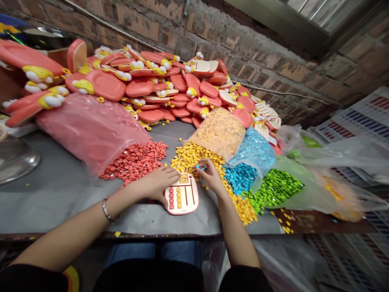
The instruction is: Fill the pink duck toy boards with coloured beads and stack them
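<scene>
Red beads (pixel 135 160), yellow beads (pixel 190 158), blue beads (pixel 240 177), green beads (pixel 275 187), coral-pink toy shells (pixel 170 87), grey table (pixel 54 194)

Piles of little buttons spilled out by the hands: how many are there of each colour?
red pile: 1
yellow pile: 1
blue pile: 1
green pile: 1
Total: 4 piles
</scene>
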Available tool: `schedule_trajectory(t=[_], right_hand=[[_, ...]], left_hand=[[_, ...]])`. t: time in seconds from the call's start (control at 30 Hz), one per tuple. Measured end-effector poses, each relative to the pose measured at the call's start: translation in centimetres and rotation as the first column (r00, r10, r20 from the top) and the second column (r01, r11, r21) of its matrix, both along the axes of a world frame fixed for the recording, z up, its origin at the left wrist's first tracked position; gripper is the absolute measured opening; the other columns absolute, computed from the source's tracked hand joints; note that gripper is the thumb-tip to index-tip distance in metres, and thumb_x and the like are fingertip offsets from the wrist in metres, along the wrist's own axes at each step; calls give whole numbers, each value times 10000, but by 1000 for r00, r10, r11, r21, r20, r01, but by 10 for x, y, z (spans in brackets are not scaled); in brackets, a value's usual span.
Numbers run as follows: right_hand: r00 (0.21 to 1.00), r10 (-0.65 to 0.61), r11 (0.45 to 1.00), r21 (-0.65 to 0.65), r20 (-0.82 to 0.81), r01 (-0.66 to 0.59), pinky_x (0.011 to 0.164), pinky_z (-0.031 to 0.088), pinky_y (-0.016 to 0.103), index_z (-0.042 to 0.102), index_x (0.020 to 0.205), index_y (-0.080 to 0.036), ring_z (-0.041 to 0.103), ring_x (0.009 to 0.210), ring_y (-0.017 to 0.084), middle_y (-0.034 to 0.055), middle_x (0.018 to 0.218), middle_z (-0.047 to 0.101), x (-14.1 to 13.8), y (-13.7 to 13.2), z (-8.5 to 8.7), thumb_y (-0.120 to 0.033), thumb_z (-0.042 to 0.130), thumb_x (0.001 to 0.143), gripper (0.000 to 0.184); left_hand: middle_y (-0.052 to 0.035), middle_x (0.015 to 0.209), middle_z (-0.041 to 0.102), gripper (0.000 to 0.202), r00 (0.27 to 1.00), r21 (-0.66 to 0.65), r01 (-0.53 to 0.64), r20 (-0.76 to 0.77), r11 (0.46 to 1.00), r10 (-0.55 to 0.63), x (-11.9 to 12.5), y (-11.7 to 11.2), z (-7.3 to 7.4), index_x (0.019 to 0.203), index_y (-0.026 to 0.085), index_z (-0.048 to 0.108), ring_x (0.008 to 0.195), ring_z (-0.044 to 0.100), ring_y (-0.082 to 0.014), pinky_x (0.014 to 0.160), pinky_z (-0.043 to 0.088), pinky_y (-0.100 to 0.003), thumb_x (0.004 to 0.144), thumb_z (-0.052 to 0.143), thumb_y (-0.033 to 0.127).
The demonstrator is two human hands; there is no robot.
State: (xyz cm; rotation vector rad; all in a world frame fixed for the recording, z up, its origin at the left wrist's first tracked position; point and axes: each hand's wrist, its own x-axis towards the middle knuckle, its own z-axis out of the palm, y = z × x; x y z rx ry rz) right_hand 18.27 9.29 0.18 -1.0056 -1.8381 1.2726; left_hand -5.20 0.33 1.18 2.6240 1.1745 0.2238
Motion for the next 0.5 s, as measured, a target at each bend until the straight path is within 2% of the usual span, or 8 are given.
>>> schedule_trajectory(t=[0.07, 0.13, 0.27, 0.4, 0.5], right_hand=[[996, 20, 995, 100, 85, -29, 718, 460, 279, 598, 945, -212, 587, 832, 168, 23, 902, 626, 0, 0, 0, -310, 603, 821, 158], [976, 76, 977, 179, 204, -114, 753, 443, 295, 615, 884, -201, 580, 840, 176, 27, 893, 637, -1, -1, -2, -267, 606, 826, 88], [928, 171, 936, 240, 330, -258, 762, 425, 297, 621, 832, -194, 567, 838, 177, 28, 860, 626, -3, -2, -8, -191, 612, 833, 9], [913, 163, 916, 285, 375, -281, 726, 413, 284, 614, 782, -188, 545, 802, 170, 21, 818, 591, -3, -3, -12, -142, 627, 823, 63], [885, 210, 895, 282, 415, -345, 715, 407, 277, 637, 758, -182, 547, 790, 167, 24, 805, 585, -1, -2, -7, -118, 620, 830, 98]], left_hand=[[-135, 1308, 539, 698, 1000, 1, 3, 7, 1000, -3, -1, 1, -1, 1188, 169, 517, 1204, 480, -306, 984, 321, -376, 677, 743, 589], [-130, 1298, 541, 687, 1000, -8, 4, 4, 1000, -4, -2, 1, -1, 1174, 167, 520, 1198, 481, -304, 978, 326, -375, 678, 743, 586], [-111, 1260, 558, 660, 1000, -18, -9, -6, 1000, 9, -2, 1, 0, 1149, 178, 524, 1170, 493, -293, 973, 327, -370, 675, 749, 577], [-106, 1260, 556, 636, 1000, -18, -9, -15, 1000, 9, -1, 1, 2, 1134, 185, 528, 1153, 498, -289, 957, 327, -362, 675, 753, 564], [-116, 1253, 558, 642, 999, -29, -14, -31, 999, 13, 0, 1, 3, 1123, 170, 534, 1143, 499, -296, 946, 332, -368, 671, 754, 568]])
